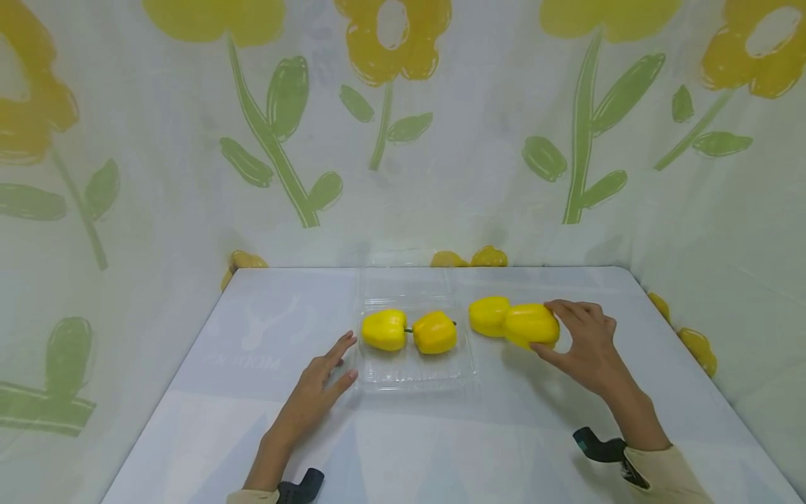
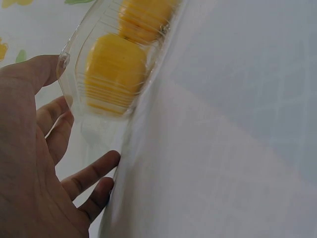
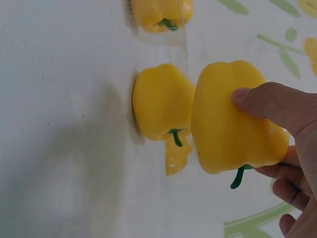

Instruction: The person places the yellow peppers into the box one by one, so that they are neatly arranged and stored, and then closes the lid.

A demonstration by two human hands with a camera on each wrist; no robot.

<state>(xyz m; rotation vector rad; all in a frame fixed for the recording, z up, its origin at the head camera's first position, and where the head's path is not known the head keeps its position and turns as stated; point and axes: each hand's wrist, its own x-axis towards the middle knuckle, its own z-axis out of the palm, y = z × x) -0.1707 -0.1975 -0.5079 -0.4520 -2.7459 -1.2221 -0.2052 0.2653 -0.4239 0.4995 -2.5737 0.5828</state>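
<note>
1. Head view: the right hand pinched a yellow pepper above the table; smooth skin risked a slip.
2. The left hand, fingers spread, was beside the clear box; a bump could shift it.

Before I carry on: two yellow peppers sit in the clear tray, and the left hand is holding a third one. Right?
Not quite: the head view shows the right hand holding the third pepper. Two yellow peppers do sit in the clear tray.

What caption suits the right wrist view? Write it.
Right hand grips one pepper; another lies on the table, one in a tray.
</note>
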